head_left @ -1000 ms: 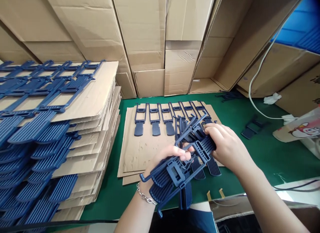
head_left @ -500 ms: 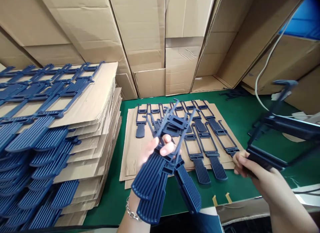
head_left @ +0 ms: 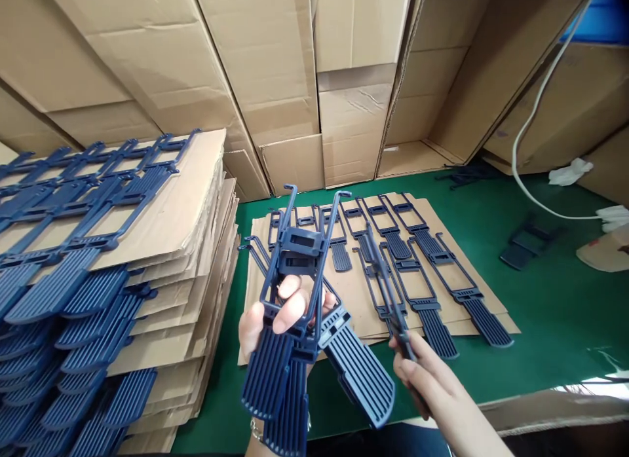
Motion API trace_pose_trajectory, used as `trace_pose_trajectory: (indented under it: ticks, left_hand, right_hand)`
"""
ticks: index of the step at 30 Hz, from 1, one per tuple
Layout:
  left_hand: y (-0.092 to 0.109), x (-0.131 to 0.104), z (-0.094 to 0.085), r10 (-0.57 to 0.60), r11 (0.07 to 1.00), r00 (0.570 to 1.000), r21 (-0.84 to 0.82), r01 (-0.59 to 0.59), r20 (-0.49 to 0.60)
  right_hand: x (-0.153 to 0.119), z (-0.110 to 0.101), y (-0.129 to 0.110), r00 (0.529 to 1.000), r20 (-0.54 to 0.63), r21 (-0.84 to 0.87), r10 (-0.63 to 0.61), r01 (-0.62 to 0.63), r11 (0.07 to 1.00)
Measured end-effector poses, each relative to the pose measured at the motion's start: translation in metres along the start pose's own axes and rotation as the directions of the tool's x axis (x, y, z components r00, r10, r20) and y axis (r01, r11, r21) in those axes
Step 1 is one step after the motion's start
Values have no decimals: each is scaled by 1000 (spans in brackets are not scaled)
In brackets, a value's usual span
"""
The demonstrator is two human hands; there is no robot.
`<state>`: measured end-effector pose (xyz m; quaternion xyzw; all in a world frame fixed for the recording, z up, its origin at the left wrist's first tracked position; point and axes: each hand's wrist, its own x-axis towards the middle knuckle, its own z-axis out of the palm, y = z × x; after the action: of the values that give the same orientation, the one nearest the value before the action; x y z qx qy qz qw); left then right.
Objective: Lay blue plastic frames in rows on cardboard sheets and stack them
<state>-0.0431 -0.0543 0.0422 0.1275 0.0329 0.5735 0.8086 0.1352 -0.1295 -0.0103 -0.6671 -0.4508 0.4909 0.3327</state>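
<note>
My left hand (head_left: 291, 308) is closed around several dark blue plastic frames (head_left: 301, 242), each with open side arms, hooked tips and a ribbed paddle. Their paddles fan out below the fingers. To the right, my right hand (head_left: 426, 373) grips the lower end of a single dark blue plastic frame (head_left: 384, 283), turned edge-on so its shape is narrow. Beneath both hands, matching frames (head_left: 426, 313) lie in two rows on a cardboard sheet (head_left: 344, 296). The held pieces cover part of these rows.
On the left rises a tall stack of cardboard sheets (head_left: 194, 241) layered with the same blue parts. Cardboard panels (head_left: 255, 64) wall the back of the green table (head_left: 550, 326). A loose blue frame (head_left: 528, 242) and a white cable (head_left: 518, 139) are at right.
My right hand has come leftward over the cardboard sheet, turning its frame from broadside to edge-on. My left hand has moved slightly left and down, still holding its bunch.
</note>
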Motion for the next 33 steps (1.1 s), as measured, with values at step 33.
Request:
trace_pose_trajectory:
  ticks: [33]
  left_hand:
    - [9,1,-10,88,979,995,-179,-96,-52]
  right_hand:
    - [4,32,-33,992,-16,-680,129,-105,725]
